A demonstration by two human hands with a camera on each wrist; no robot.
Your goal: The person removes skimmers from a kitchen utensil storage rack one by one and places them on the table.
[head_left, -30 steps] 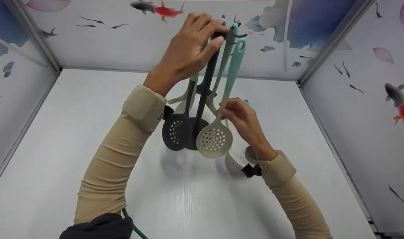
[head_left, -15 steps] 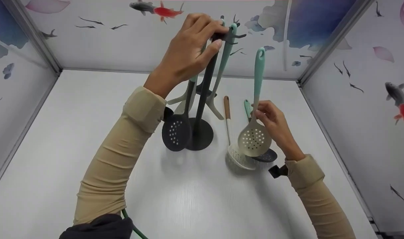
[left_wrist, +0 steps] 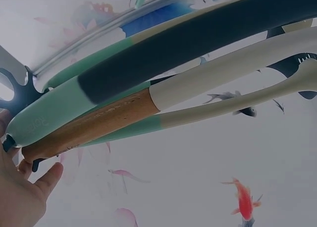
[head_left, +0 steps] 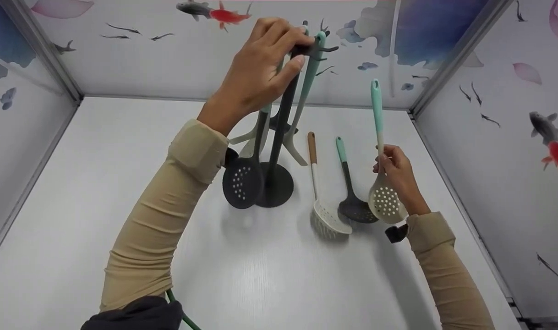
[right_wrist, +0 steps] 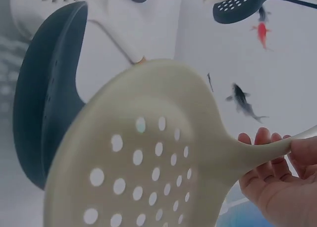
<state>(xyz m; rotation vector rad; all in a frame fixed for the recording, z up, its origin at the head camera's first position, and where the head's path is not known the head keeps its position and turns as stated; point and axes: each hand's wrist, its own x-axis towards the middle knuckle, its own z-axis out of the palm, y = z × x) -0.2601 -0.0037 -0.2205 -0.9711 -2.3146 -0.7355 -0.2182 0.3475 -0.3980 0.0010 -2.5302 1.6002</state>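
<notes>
My left hand [head_left: 265, 64] grips the top of a dark utensil stand [head_left: 275, 183], where several utensils hang, among them a dark perforated skimmer [head_left: 242, 181]. The left wrist view shows the hanging handles [left_wrist: 124, 103] close up beside my fingers [left_wrist: 29, 187]. My right hand [head_left: 396, 172] pinches the lower handle of a cream perforated skimmer with a mint handle [head_left: 385, 201], held upright just above the table. The right wrist view shows its bowl [right_wrist: 143, 162] and my fingers [right_wrist: 282, 167] on its neck.
A white slotted spoon with a wooden handle [head_left: 325, 215] and a dark ladle with a mint handle [head_left: 352, 206] lie on the white table [head_left: 100, 183] between the stand and my right hand. Patterned walls enclose the table on three sides.
My right hand lifted the cream skimmer off the stand and carried it right and down, past the two utensils lying on the table. My left hand stayed on the stand's top.
</notes>
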